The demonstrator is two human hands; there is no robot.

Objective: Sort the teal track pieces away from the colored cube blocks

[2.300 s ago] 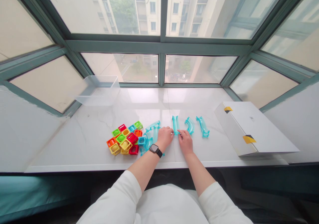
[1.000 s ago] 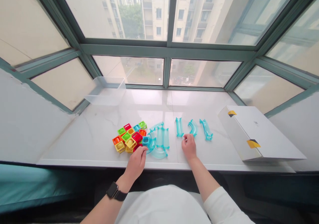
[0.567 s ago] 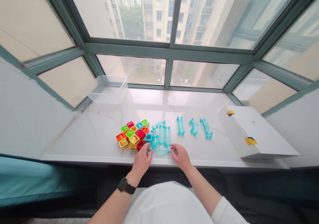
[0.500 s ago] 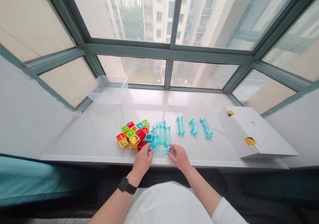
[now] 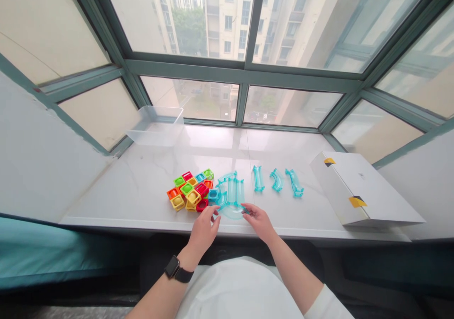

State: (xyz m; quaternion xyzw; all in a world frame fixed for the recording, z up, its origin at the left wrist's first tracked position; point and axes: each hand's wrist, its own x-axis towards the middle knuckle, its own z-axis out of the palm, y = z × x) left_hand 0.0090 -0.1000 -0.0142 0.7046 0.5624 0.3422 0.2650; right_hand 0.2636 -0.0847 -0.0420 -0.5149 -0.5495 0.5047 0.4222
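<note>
My left hand point(image 5: 205, 227) and my right hand point(image 5: 259, 220) rest at either end of a wide curved track piece point(image 5: 232, 212) of see-through blue plastic, which lies on the sill. On each hand the thumb and forefinger are apart, with fingertips at or very near the piece's ends; whether they press on it is hard to tell. Just beyond it lie straight track pieces point(image 5: 232, 190) side by side and a smaller curved track point(image 5: 222, 199). Left of these is a cluster of coloured hollow blocks point(image 5: 187, 189), with a blue block point(image 5: 213, 195) nearest the tracks.
Three separate blue track pieces point(image 5: 276, 180) lie to the right on the white sill point(image 5: 127, 191). Farther right stands a white box point(image 5: 365, 186) with yellow-and-black tabs. A clear plastic bin point(image 5: 156, 127) sits at the back left by the window.
The view has shifted slightly. My left hand has moved a little to the right, and its thumb and forefinger show farther apart. The smaller curved track beside it appears slightly shifted.
</note>
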